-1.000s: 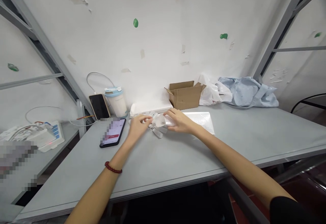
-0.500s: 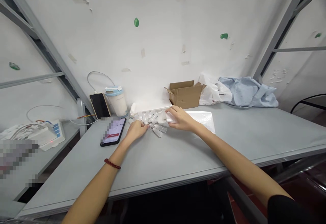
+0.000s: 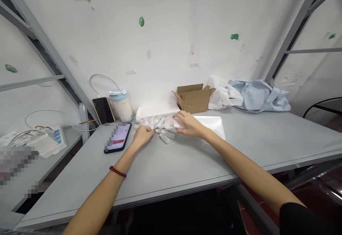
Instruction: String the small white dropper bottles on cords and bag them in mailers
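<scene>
A loose bunch of clear plastic tags (image 3: 164,139) with small metal rings lies spread on the grey table. My left hand (image 3: 143,136) is at its near left side, thumb and fingertips pinched on the bunch near its middle; the exact piece held is hidden. To the right, a white, shiny bubble mailer (image 3: 212,125) lies partly under my right hand (image 3: 188,124). The fingers of that hand are closed round the mailer's left end, beside a translucent piece touching the bunch.
Behind the tags sits a white tray-like box (image 3: 143,112). A phone (image 3: 117,139), a propped phone (image 3: 103,111) and a lidded cup (image 3: 122,107) stand left. An open cardboard box (image 3: 193,100), a white plastic bag (image 3: 223,94) and blue cloth (image 3: 259,96) line the wall.
The view has shifted slightly. Both hands keep nearly the same place and grip, and the tags show hardly any movement.
</scene>
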A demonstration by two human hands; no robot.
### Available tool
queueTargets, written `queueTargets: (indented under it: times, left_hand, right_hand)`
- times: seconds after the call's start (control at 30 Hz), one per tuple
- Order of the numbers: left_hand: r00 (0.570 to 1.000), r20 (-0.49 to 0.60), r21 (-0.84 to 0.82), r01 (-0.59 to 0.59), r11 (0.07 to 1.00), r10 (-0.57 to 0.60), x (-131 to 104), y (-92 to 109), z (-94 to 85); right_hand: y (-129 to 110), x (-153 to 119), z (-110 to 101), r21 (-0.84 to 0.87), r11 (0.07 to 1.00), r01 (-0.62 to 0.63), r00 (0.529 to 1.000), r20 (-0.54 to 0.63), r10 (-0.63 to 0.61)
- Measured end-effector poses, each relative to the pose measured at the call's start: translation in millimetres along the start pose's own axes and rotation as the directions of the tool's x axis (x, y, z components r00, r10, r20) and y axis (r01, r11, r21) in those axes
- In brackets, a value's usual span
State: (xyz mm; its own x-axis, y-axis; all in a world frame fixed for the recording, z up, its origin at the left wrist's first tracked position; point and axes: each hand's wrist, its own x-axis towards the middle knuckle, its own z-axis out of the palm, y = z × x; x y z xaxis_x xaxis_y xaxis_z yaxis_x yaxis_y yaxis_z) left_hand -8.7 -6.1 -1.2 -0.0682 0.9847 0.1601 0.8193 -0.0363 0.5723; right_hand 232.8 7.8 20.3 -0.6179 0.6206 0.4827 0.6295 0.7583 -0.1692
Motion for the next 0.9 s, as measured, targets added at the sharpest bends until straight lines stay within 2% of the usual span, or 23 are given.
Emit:
queueTargets:
  times: [0.1,0.17,0.23,0.3,0.4,0.57,0.77,0.9]
  left_hand:
    - [0.995,-0.094,-0.047,0.018,0.999,-0.022,3,-1,-13.0]
    - [0.979,-0.200,-0.113,0.007,0.994,-0.029,4,-1,-23.4]
    - [0.944,-0.329,-0.172,-0.069,0.983,0.009,3,2,-31.5]
    - [0.911,-0.408,-0.223,-0.167,0.961,0.064,0,7,-36.1]
    - [0.922,-0.358,-0.284,-0.254,0.925,0.143,-5,14,-36.4]
    - [0.925,-0.239,-0.204,-0.346,0.916,0.296,-8,18,-30.8]
    - [0.923,-0.203,-0.210,-0.367,0.906,0.327,-8,16,-28.2]
    - [0.934,-0.136,-0.294,-0.357,0.887,0.331,-10,19,-22.2]
  right_hand:
    - [0,0,0,0.002,1.000,0.001,1.000,0.002,-0.001]
    - [0,0,-1,0.005,1.000,0.000,1.000,0.000,0.000]
    - [1,0,-1,0.012,1.000,-0.004,1.000,-0.002,0.004]
    - [1,0,-1,0.020,1.000,-0.010,1.000,-0.004,0.010]
    - [1,0,-1,0.025,1.000,-0.013,1.000,-0.008,0.013]
    - [0,1,-1,0.034,0.999,0.006,1.000,-0.022,-0.005]
    - [-4,1,-2,0.051,0.999,0.014,1.000,-0.015,-0.013]
    - [-7,2,-1,0.061,0.996,0.066,0.997,-0.033,-0.064]
